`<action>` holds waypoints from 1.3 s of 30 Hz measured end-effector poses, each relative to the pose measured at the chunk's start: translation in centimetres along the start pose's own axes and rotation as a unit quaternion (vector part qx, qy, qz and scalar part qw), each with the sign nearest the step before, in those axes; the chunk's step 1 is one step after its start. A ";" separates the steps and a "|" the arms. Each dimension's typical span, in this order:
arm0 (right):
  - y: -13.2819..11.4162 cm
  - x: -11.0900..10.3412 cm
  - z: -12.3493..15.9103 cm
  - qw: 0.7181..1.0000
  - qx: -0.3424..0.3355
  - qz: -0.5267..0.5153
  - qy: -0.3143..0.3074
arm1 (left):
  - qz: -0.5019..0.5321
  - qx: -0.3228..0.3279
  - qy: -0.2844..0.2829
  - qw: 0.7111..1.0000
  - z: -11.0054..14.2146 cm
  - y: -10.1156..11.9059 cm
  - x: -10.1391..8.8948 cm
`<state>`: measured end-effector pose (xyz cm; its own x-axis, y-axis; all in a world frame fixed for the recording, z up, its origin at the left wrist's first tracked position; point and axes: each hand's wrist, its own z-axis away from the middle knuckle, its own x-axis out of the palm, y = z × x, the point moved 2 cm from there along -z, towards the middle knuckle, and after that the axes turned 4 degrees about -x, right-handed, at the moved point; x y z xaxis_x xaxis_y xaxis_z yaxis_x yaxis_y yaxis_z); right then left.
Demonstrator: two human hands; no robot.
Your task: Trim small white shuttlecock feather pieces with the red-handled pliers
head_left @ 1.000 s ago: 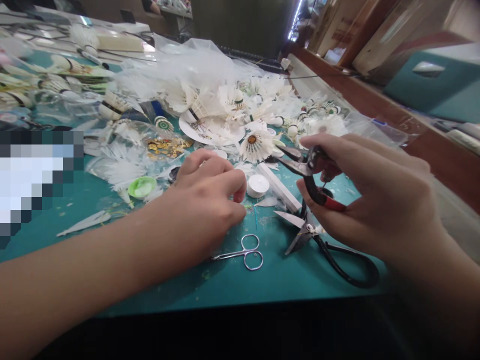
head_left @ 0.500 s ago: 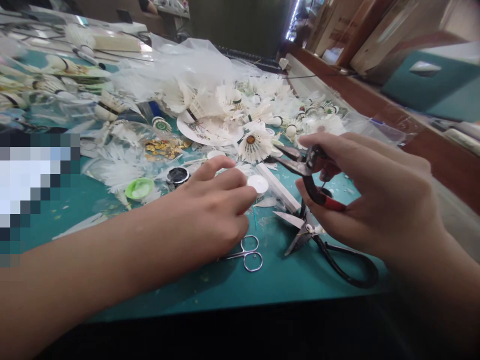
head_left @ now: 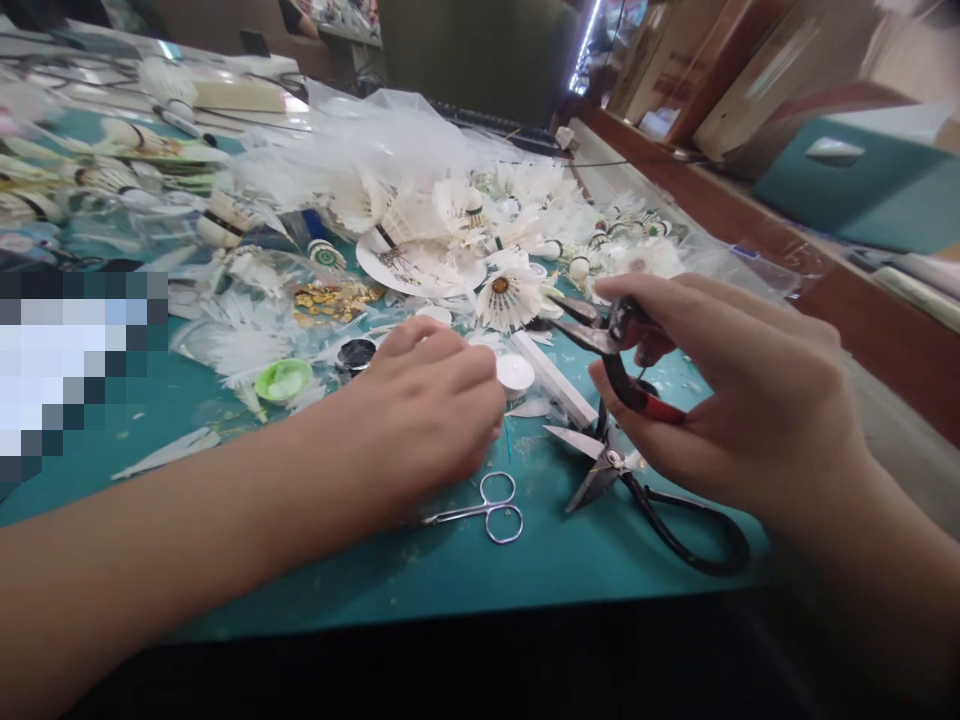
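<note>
My right hand [head_left: 735,400] is wrapped round a pair of pliers [head_left: 600,335] with dark and red handles, their jaws apart and pointing left. My left hand [head_left: 435,410] is closed, fingers curled down and in beside a small white round container [head_left: 515,375]; whatever lies inside its fingers is hidden. Below and to the right of it lie small silver scissors [head_left: 499,507] on the green mat [head_left: 405,590]. Larger black-handled scissors [head_left: 615,460] rest with parted blades under my right hand. A long pale bar [head_left: 555,380] lies between the hands.
Feather shuttlecocks [head_left: 510,292] and loose feathers crowd the back of the table. A white plate [head_left: 375,270] of small bits, a bag of gold pieces [head_left: 330,300], a green dish [head_left: 283,380] and a black round pot [head_left: 356,355] stand nearer. A teal box [head_left: 862,185] is at right.
My left hand has curled its fingers further in and turned slightly, showing more of the small scissors. My right hand keeps the pliers almost where they were, jaws still apart.
</note>
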<state>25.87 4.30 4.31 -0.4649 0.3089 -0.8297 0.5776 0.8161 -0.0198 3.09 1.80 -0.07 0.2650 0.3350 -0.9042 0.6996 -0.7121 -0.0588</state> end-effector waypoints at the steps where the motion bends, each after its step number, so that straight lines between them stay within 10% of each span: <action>1: 0.1 0.0 0.0 1.000 -0.001 -0.001 -0.004 | 0.047 -0.035 0.011 0.998 -0.1 -0.4 -0.4; 12: 0.2 0.5 0.2 0.998 -0.042 0.000 -0.040 | 0.186 -0.131 0.140 0.964 0.0 -1.0 -2.1; 39: -0.1 0.8 0.4 0.997 -0.047 0.039 -0.043 | 0.145 -0.139 0.133 0.970 0.1 -0.6 -2.2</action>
<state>25.74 4.27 3.46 -0.3587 0.3338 -0.8717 0.5422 0.8347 0.0965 2.01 1.46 1.93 0.6137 0.3181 -0.7226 0.7122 -0.6181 0.3328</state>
